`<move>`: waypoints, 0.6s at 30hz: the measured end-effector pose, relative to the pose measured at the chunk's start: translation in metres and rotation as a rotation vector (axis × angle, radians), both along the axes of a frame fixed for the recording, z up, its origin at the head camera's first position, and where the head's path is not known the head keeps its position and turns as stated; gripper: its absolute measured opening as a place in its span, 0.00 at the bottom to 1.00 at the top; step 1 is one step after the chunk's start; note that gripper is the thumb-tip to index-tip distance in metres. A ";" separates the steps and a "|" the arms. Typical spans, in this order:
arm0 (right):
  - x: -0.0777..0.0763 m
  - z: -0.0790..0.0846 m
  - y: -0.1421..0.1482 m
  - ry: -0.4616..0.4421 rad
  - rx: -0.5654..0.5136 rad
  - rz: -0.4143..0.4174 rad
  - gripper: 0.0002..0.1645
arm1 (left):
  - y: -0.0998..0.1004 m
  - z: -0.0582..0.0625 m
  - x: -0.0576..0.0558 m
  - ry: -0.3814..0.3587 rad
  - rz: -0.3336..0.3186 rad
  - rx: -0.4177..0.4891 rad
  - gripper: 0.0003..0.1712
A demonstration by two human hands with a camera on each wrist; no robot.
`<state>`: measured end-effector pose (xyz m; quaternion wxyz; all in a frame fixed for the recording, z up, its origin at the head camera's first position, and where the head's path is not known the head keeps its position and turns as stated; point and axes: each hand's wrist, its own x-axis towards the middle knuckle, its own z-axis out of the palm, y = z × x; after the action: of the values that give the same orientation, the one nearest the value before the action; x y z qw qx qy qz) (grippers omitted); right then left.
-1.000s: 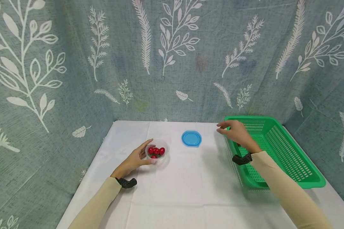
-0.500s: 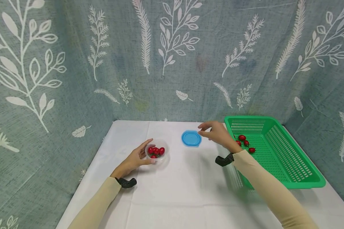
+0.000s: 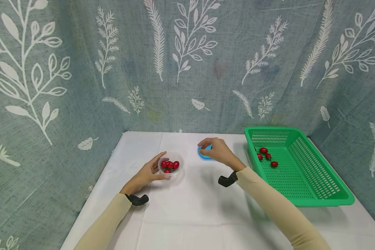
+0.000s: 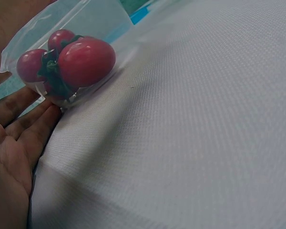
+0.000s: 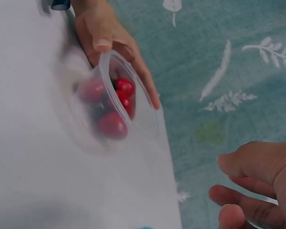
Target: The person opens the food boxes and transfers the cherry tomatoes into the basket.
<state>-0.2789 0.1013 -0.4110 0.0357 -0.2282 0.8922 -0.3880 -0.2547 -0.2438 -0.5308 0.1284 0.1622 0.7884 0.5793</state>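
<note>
A clear round plastic container (image 3: 181, 162) with several red cherry tomatoes (image 3: 176, 165) in it stands on the white table left of centre. My left hand (image 3: 150, 172) holds it from the left, thumb on the near side and fingers round the far side. In the left wrist view, green stems show on the tomatoes (image 4: 88, 62) through the clear wall. My right hand (image 3: 220, 151) hovers over the blue lid (image 3: 206, 158), partly covering it in the head view. Its thumb and fingers are bent and apart, and nothing shows between them in the right wrist view.
A green plastic basket (image 3: 303, 184) stands on the right of the table, with several cherry tomatoes (image 3: 264, 150) near its left wall. A grey-green curtain (image 3: 187, 104) with white leaf prints hangs behind the table and along the sides.
My right hand has moved left from the basket's rim to over the blue lid, uncovering the tomatoes in the basket. My left hand and the container have stayed in place.
</note>
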 end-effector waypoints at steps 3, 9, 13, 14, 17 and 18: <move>0.001 -0.005 -0.011 -0.010 -0.015 0.013 0.14 | 0.000 0.000 0.000 0.001 -0.004 0.004 0.63; 0.004 -0.013 -0.031 -0.052 -0.051 0.065 0.15 | 0.000 0.002 0.000 0.000 0.007 0.003 0.63; 0.006 -0.018 -0.046 -0.052 -0.033 0.094 0.17 | 0.001 0.002 0.001 -0.007 0.013 0.008 0.64; 0.007 -0.019 -0.049 -0.054 -0.026 0.099 0.17 | 0.001 0.003 0.001 -0.008 0.012 0.008 0.64; 0.008 -0.024 -0.058 -0.069 -0.026 0.118 0.15 | 0.002 0.003 0.001 -0.011 0.004 0.014 0.63; 0.008 -0.026 -0.060 -0.076 -0.026 0.123 0.15 | 0.002 0.003 0.001 -0.010 0.001 0.013 0.63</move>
<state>-0.2708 0.0408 -0.4366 0.0901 -0.2680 0.8695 -0.4050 -0.2534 -0.2415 -0.5276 0.1311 0.1597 0.7841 0.5852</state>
